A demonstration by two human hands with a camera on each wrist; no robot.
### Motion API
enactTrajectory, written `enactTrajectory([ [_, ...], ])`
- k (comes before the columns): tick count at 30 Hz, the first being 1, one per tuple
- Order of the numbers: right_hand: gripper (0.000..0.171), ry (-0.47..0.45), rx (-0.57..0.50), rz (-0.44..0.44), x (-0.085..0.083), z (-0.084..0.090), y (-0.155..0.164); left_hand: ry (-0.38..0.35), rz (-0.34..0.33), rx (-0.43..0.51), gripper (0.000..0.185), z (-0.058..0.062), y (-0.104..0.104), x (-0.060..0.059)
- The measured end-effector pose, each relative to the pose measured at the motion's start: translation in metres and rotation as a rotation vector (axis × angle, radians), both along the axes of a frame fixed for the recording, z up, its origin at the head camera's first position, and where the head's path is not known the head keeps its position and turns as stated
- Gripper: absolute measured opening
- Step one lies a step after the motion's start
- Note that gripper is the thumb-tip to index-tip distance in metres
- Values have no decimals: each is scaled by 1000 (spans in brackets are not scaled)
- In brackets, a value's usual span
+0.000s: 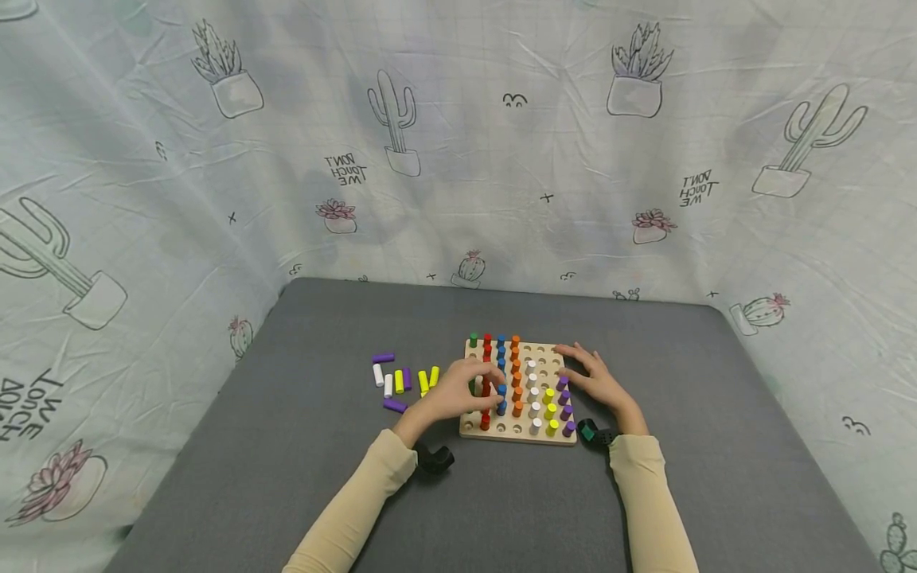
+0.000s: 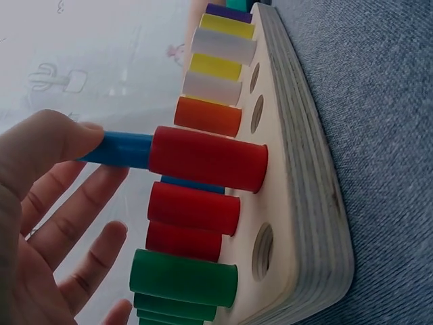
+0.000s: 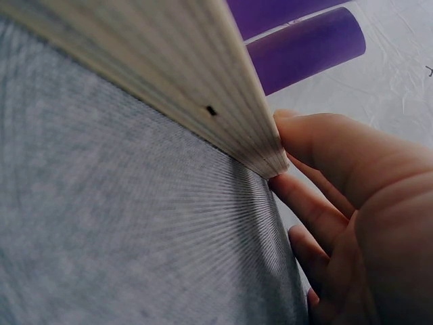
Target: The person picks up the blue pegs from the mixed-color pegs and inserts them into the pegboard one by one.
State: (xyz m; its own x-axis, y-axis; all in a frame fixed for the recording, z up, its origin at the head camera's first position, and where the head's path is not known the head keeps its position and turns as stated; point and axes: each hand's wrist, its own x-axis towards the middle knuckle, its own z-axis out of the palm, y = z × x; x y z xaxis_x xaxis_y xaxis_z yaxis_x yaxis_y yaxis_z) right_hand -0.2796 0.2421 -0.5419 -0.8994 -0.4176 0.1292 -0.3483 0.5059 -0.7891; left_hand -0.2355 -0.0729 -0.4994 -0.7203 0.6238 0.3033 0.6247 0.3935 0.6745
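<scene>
A wooden pegboard (image 1: 544,358) lies on the grey table, with rows of green, red, blue, orange, white, yellow and purple pegs standing in its holes. My left hand (image 1: 458,394) reaches over the board's left side. In the left wrist view its thumb and forefinger (image 2: 61,142) pinch the top of a blue peg (image 2: 122,149), which stands higher than the red peg (image 2: 206,159) in front of it. My right hand (image 1: 598,382) lies with straight fingers on the board's right edge, beside the purple pegs (image 3: 304,51); its fingers (image 3: 318,203) touch the board's side (image 3: 169,61).
Several loose purple, white and yellow pegs (image 1: 401,380) lie on the table (image 1: 286,461) left of the board. Empty holes (image 2: 260,252) show along the board's near edge and far right part. A cactus-print cloth (image 1: 458,159) walls the table on three sides.
</scene>
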Motion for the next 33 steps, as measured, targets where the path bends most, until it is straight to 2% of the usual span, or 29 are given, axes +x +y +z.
enactTrajectory([
  [7, 49, -2, 3, 2, 0, -1, 0, 2, -17, -25, 17, -2, 1, 4],
  [14, 49, 0, 3, 3, 0, 0, 1, -44, -26, -28, 18, 1, 1, 10],
  [26, 48, 0, 6, 4, 0, -1, 1, -12, -44, -101, 15, 1, 5, 12],
  [33, 48, 19, 9, 6, 0, 0, 0, -33, -39, -118, 14, -1, 6, 14],
])
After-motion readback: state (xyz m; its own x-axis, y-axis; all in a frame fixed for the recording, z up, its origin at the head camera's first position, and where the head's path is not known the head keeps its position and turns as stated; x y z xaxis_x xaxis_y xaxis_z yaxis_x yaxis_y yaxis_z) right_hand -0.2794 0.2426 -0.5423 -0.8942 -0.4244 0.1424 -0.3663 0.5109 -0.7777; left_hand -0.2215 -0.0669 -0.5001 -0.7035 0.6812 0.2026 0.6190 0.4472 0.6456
